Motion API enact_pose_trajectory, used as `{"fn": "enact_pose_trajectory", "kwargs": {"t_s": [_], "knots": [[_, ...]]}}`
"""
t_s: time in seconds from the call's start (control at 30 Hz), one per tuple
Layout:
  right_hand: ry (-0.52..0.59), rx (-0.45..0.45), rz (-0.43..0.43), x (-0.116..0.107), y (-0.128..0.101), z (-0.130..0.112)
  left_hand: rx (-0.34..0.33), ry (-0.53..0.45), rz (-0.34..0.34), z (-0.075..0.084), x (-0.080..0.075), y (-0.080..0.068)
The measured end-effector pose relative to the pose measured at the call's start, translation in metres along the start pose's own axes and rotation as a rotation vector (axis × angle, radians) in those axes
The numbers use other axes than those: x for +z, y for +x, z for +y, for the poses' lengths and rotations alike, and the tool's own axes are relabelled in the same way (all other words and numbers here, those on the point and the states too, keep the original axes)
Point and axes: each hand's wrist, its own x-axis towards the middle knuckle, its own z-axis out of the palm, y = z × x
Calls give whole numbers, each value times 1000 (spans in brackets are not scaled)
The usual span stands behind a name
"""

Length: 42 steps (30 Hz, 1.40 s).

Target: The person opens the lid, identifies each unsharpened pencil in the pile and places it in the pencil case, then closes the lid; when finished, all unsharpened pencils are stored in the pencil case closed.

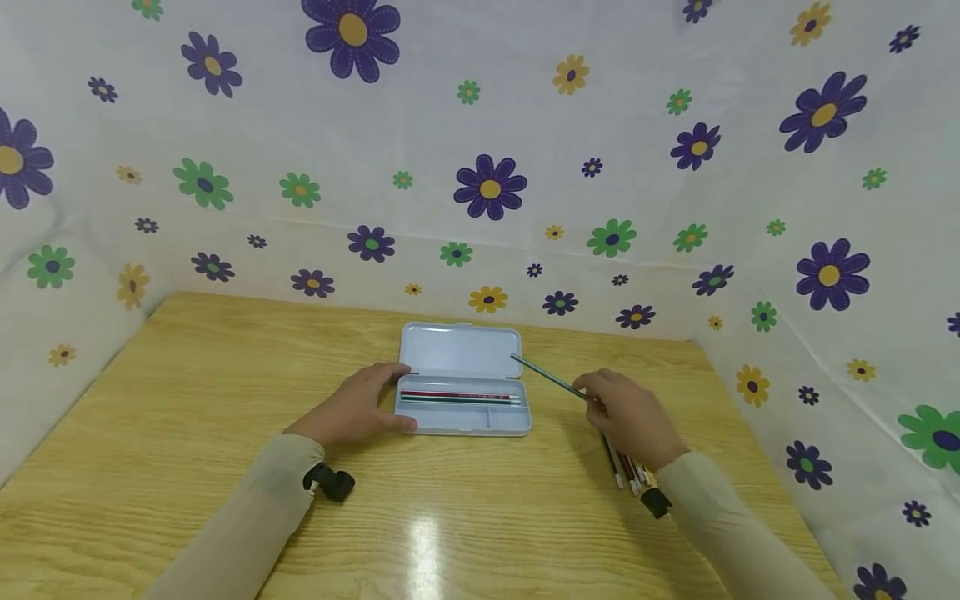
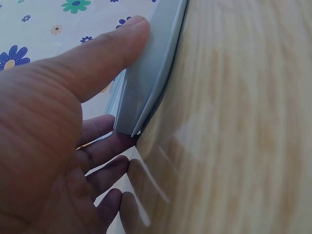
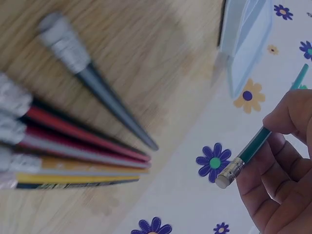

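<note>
A pale blue pencil case (image 1: 442, 417) lies with its lid (image 1: 460, 350) raised at the back. Its long far compartment holds a red pencil (image 1: 450, 393) and a green pencil (image 1: 450, 400). My left hand (image 1: 356, 408) holds the case's left end, thumb at the near corner and fingers toward the hinge side. To the right of the case, my right hand (image 1: 630, 417) pinches another green pencil (image 1: 547, 375) between thumb and fingers, above the table. Its white eraser (image 3: 223, 182) shows in the right wrist view; the other end points toward the lid.
Several loose pencils (image 3: 87, 139), eraser ends toward me, lie on the wooden table (image 1: 480, 517) beneath my right hand, partly hidden by it in the head view. A flower-patterned cloth (image 1: 420, 142) hangs behind the table and along its sides.
</note>
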Motion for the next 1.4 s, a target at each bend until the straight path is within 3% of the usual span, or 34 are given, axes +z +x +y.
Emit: {"fn": "enact_pose_trajectory", "kwargs": {"t_s": [0.33,0.67,0.97,1.2,1.4], "knots": [[-17,-120,13,14,35,-36,-5,-12,7,-1,-3,-2],[-57,-170,-66,34,60,-63,-2,-1,6,0,-2,-1],[-100,-193,-132,49,71,-72,-6,-4,7,2,-2,0],[-139,-156,-195,57,82,-79,-8,-13,7,1,-1,0],[-166,-178,-177,64,88,-79,-11,-20,4,-1,0,-1]]}}
